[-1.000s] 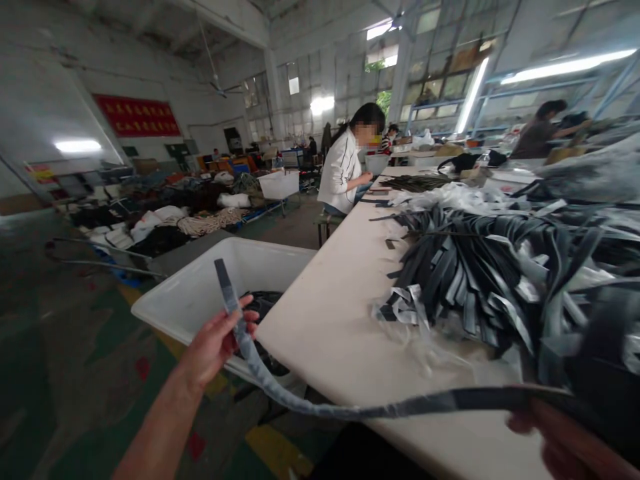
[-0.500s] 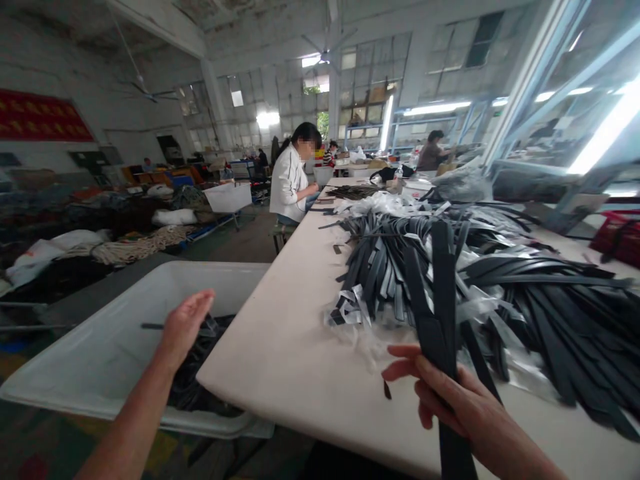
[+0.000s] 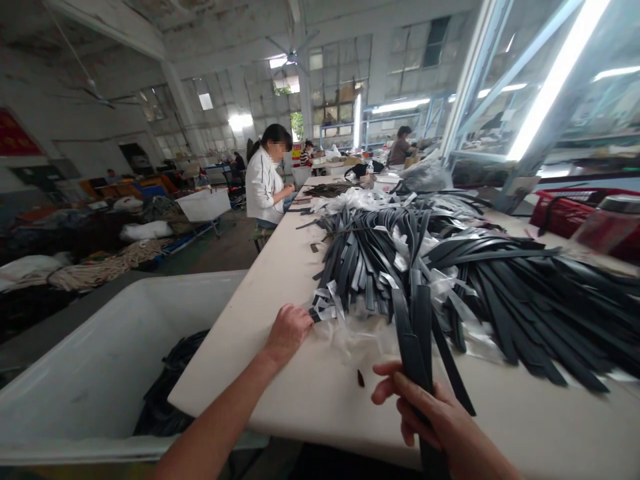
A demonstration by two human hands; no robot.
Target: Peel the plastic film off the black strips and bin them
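Note:
My right hand (image 3: pixel 425 407) is closed around a few flat black straps (image 3: pixel 423 333), which look like belt blanks; they stand up from its grip and hang below it. Reaching over the table, my left hand (image 3: pixel 290 330) has its fingers curled at the end of another black strap (image 3: pixel 314 315), by a crumpled clear plastic wrap (image 3: pixel 327 303). The fingertips are partly hidden. Beyond both hands spreads a heap of black straps (image 3: pixel 370 247) mixed with plastic film. A second fanned pile of straps (image 3: pixel 530 293) lies to the right.
A white bin (image 3: pixel 100 347) with dark straps inside stands left of the pale table (image 3: pixel 240 373). A small dark scrap (image 3: pixel 361 378) lies near my right hand. A red basket (image 3: pixel 565 207) sits at the right. A person in a white jacket (image 3: pixel 263 183) sits along the table's far left side.
My left hand has moved right, from over the white bin to the strap ends on the table. My right hand still holds its straps. The view has turned slightly right.

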